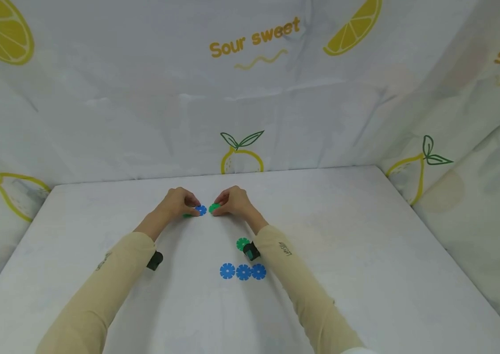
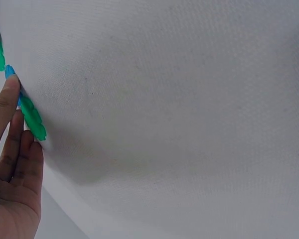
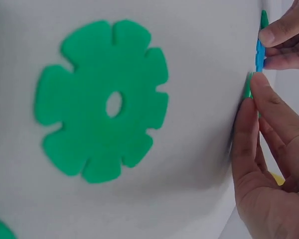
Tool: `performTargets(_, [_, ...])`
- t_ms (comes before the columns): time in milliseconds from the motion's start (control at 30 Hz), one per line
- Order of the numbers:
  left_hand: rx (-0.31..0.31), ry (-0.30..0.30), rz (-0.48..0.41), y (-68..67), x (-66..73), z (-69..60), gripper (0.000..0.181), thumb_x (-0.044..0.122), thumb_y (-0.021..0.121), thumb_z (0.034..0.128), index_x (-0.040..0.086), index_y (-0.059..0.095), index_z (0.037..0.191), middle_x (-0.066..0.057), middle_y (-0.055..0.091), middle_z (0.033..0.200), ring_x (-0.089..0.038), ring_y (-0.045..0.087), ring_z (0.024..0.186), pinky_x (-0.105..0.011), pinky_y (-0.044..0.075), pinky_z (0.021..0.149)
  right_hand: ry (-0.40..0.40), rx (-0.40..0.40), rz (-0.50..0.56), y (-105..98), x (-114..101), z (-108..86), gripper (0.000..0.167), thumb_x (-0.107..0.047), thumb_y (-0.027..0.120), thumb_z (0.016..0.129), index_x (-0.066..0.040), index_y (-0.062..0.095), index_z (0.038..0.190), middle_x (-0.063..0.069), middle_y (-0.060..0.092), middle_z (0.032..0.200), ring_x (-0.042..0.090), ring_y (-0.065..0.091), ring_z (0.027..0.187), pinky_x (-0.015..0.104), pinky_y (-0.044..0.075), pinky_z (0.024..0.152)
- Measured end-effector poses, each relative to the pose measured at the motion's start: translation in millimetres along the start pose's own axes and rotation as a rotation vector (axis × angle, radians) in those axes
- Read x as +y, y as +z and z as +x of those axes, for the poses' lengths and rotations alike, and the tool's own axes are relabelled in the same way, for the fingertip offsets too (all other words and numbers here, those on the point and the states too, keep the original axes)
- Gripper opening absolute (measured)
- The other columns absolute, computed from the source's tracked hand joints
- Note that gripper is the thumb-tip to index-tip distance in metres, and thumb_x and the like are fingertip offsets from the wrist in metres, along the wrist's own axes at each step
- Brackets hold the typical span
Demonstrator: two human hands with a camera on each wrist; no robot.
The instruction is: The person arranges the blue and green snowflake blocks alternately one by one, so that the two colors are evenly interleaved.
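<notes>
Near the back of the white table, the left hand (image 1: 178, 202) pinches a blue notched disc (image 1: 201, 210) between thumb and fingers. A green disc (image 2: 33, 118) adjoins the blue one, partly covered by the fingers in the head view. Just to the right, the right hand (image 1: 235, 201) pinches another green disc (image 1: 214, 209) by its edge. A narrow gap separates this disc from the blue one in the head view. In the right wrist view both hands show, the right hand (image 3: 274, 149) lower and the left hand (image 3: 291, 40) above it.
A loose green disc (image 1: 243, 244) lies beside the right wrist's black camera (image 1: 251, 251). Closer to the person, three blue discs (image 1: 243, 272) lie in a row. Behind the table (image 1: 365, 255) hangs a white cloth (image 1: 143, 118) printed with lemons.
</notes>
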State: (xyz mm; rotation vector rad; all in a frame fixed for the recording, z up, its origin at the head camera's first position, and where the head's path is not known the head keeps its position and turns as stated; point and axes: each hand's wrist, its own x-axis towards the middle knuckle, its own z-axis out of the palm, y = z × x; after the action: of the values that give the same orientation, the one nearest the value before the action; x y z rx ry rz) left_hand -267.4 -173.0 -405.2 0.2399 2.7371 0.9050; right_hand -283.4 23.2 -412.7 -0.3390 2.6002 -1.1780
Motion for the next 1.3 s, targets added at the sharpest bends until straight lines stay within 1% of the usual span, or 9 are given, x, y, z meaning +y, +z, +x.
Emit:
performTargets(67, [-0.001, 0.006, -0.001, -0.5, -0.1, 0.2, 0.025, 0.01, 0.076, 0.0825, -0.001, 0.071, 0.105, -0.016, 0.07, 0.106, -0.031, 0.061, 0.105, -0.043, 0.047, 0.095, -0.003, -0.005, -0.038, -0.3, -3.0, 0.9, 0.023, -0.015, 0.084, 0.074, -0.004, 0.074, 0.092, 0.005, 0.07, 0.083, 0.012, 0.058, 0.075, 0.019, 0.047, 0.068])
performTargets(200, [0.002, 0.018, -0.001, -1.1, 0.1, 0.4, 0.025, 0.009, 0.076, 0.0822, -0.002, 0.071, 0.105, -0.016, 0.069, 0.106, -0.031, 0.061, 0.105, -0.042, 0.047, 0.094, 0.003, -0.023, -0.072, -1.5, -4.9, 2.3, 0.024, -0.015, 0.084, 0.074, -0.005, 0.075, 0.095, 0.005, 0.071, 0.087, 0.012, 0.059, 0.077, 0.019, 0.047, 0.069])
performTargets(367, [-0.004, 0.044, 0.005, -1.5, 2.4, 0.4, 0.024, 0.007, 0.075, 0.0821, -0.003, 0.071, 0.104, -0.016, 0.07, 0.105, -0.03, 0.062, 0.103, -0.041, 0.048, 0.093, 0.013, -0.038, -0.083, -4.4, -5.2, 2.7, 0.028, -0.013, 0.084, 0.074, -0.006, 0.074, 0.099, 0.004, 0.071, 0.089, 0.012, 0.061, 0.08, 0.02, 0.048, 0.073])
performTargets(500, [-0.007, 0.063, 0.025, -1.6, 3.7, 0.6, 0.024, 0.006, 0.075, 0.0824, -0.004, 0.07, 0.104, -0.016, 0.07, 0.103, -0.029, 0.063, 0.101, -0.04, 0.049, 0.092, 0.016, -0.041, -0.09, -5.4, -6.0, 3.4, 0.025, -0.012, 0.083, 0.074, -0.005, 0.075, 0.096, 0.004, 0.071, 0.086, 0.01, 0.06, 0.076, 0.019, 0.047, 0.073])
performTargets(633, [-0.006, 0.066, 0.04, -2.3, 4.2, 0.0, 0.023, 0.006, 0.075, 0.082, -0.004, 0.071, 0.103, -0.016, 0.071, 0.101, -0.028, 0.064, 0.099, -0.04, 0.05, 0.091, 0.009, -0.053, -0.101, -3.7, -7.2, 5.9, 0.022, -0.011, 0.083, 0.074, -0.005, 0.075, 0.094, 0.004, 0.071, 0.083, 0.009, 0.059, 0.074, 0.018, 0.046, 0.072])
performTargets(900, [-0.023, 0.062, 0.068, -4.3, 5.9, -1.7, 0.023, 0.006, 0.075, 0.0825, -0.004, 0.071, 0.103, -0.015, 0.071, 0.1, -0.027, 0.065, 0.097, -0.038, 0.051, 0.089, 0.004, -0.064, -0.11, -0.3, -11.9, 7.6, 0.021, -0.007, 0.082, 0.074, -0.004, 0.075, 0.094, 0.005, 0.071, 0.085, 0.011, 0.06, 0.076, 0.019, 0.048, 0.074])
performTargets(1033, [-0.024, 0.073, 0.128, -3.8, 9.4, -2.9, 0.022, 0.007, 0.075, 0.0823, -0.002, 0.071, 0.102, -0.014, 0.07, 0.099, -0.026, 0.062, 0.095, -0.04, 0.05, 0.089, 0.016, -0.07, -0.118, -0.8, -13.7, 5.7, 0.022, -0.008, 0.082, 0.075, -0.004, 0.075, 0.095, 0.005, 0.072, 0.087, 0.011, 0.061, 0.077, 0.02, 0.048, 0.074])
performTargets(1167, [-0.028, 0.08, 0.187, -3.4, 15.4, -2.8, 0.02, 0.007, 0.075, 0.0821, 0.0, 0.073, 0.1, -0.011, 0.068, 0.097, -0.025, 0.056, 0.092, -0.041, 0.048, 0.089, 0.005, -0.071, -0.137, -1.7, -13.8, 4.5, 0.022, -0.008, 0.082, 0.075, -0.005, 0.075, 0.096, 0.005, 0.072, 0.089, 0.013, 0.062, 0.08, 0.02, 0.048, 0.075])
performTargets(1300, [-0.04, 0.05, 0.192, -3.6, 19.7, -4.0, 0.019, 0.007, 0.074, 0.0822, 0.002, 0.073, 0.101, -0.01, 0.067, 0.096, -0.024, 0.054, 0.092, -0.042, 0.047, 0.089, -0.007, -0.078, -0.131, -1.4, -12.7, 4.5, 0.023, -0.008, 0.082, 0.075, -0.004, 0.074, 0.096, 0.006, 0.071, 0.09, 0.014, 0.063, 0.081, 0.02, 0.048, 0.074])
